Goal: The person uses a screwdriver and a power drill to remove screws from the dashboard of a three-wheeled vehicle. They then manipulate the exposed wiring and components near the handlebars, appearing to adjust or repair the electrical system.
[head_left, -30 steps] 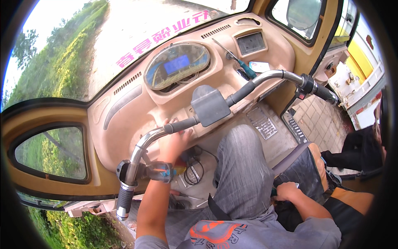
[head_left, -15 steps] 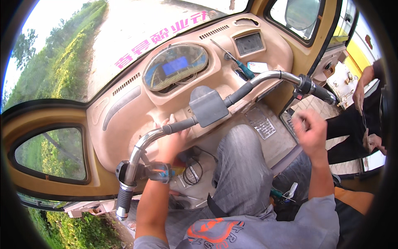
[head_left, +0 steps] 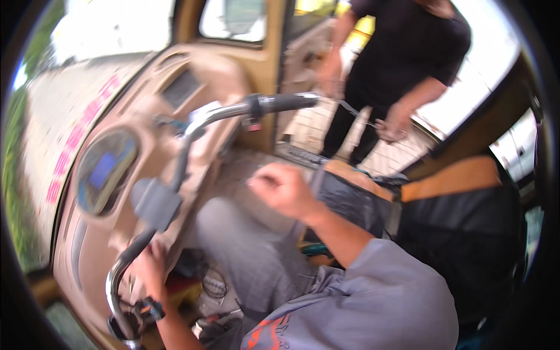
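My left hand (head_left: 149,265) reaches under the handlebar (head_left: 140,248) and rests against the pink dashboard's lower ledge. Its fingers look stretched out, though the bar hides part of them and motion blurs them. Above my bent right knee, my right hand (head_left: 284,188) is raised with curled fingers pressed together. Whatever it may hold is too small and blurred to make out. A grey cover (head_left: 157,204) sits at the middle of the handlebar. The instrument panel (head_left: 106,170) has a lit blue display behind a clear lens.
Beyond the open right side stands a person in black (head_left: 402,52), a thin metal object (head_left: 356,112) between their hands. A blue-green screwdriver (head_left: 172,123) lies on the dashboard. The black and orange seat (head_left: 461,216) is at right. A cable loop (head_left: 214,283) hangs near the floor.
The view has swung to the right, bringing more of the other person and the seat in. My left hand stays at the dashboard ledge; my right hand stays raised with curled fingers.
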`<state>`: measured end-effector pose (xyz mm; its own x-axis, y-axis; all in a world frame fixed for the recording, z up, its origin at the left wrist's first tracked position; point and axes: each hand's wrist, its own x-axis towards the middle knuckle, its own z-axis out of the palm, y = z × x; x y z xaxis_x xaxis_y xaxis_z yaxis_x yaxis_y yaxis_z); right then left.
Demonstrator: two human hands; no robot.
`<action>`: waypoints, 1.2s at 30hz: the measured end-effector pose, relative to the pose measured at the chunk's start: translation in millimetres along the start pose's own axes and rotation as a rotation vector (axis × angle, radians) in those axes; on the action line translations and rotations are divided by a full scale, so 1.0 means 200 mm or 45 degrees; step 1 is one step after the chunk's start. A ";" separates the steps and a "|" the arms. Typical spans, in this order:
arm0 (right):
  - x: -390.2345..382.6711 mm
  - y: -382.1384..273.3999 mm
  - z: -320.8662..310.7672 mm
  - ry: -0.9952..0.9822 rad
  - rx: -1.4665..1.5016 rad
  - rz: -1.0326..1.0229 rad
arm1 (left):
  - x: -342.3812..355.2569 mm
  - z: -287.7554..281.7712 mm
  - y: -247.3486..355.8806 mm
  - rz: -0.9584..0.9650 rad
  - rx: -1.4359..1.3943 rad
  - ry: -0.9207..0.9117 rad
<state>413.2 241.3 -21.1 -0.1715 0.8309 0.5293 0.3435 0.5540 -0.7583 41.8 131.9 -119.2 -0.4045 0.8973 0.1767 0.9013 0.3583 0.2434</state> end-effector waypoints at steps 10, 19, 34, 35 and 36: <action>-0.18 -0.02 0.01 -0.115 -0.025 0.060 | -0.09 0.02 0.08 0.155 0.092 0.227; -0.01 0.05 -0.59 0.455 -1.031 -0.398 | -0.15 -0.03 -0.01 0.267 -0.105 0.182; -0.18 0.36 -0.81 -0.192 -1.366 0.376 | -0.11 0.11 -0.06 0.316 0.123 0.235; -0.25 0.37 -0.79 -0.210 -1.379 0.420 | -0.12 0.11 -0.05 0.292 0.140 0.215; -0.33 0.38 -0.77 -0.226 -1.388 0.461 | -0.12 0.10 -0.04 0.266 0.159 0.200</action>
<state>593.8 220.1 -55.3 0.0022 0.9749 0.2224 0.9967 0.0159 -0.0795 46.6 112.7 -144.7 -0.2183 0.9075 0.3590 0.9758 0.2075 0.0687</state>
